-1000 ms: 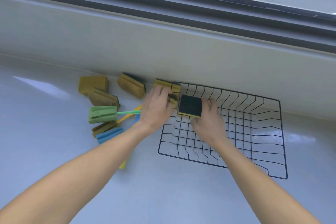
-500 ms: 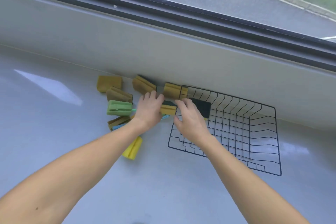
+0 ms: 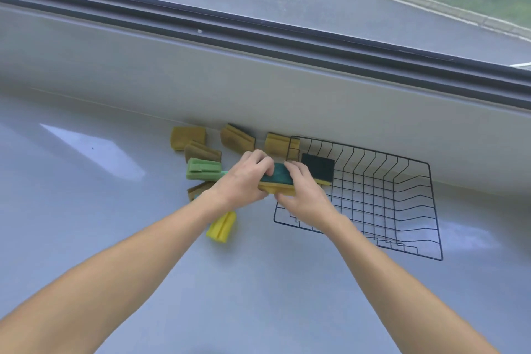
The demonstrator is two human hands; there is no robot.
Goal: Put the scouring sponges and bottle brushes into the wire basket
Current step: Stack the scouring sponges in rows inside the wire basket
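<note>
A black wire basket (image 3: 402, 210) lies on the grey counter against the wall, with one sponge (image 3: 317, 167), dark green side up, in its far left corner. Just left of the basket, my left hand (image 3: 244, 181) and my right hand (image 3: 304, 192) both grip a yellow sponge with a green scouring side (image 3: 277, 181). Several yellow sponges (image 3: 188, 138) lie further left along the wall. A green bottle brush head (image 3: 202, 169) and a yellow one (image 3: 221, 227) show beside my left arm; their handles are mostly hidden under it.
A pale wall (image 3: 258, 89) rises right behind the sponges and basket, topped by a dark window frame (image 3: 258, 29). The grey counter (image 3: 258, 282) stretches wide toward me and to both sides.
My right hand let go of the dark-topped sponge in the basket's corner and moved left. Both hands now hold another sponge, lifted at the basket's left edge. The camera tilted up.
</note>
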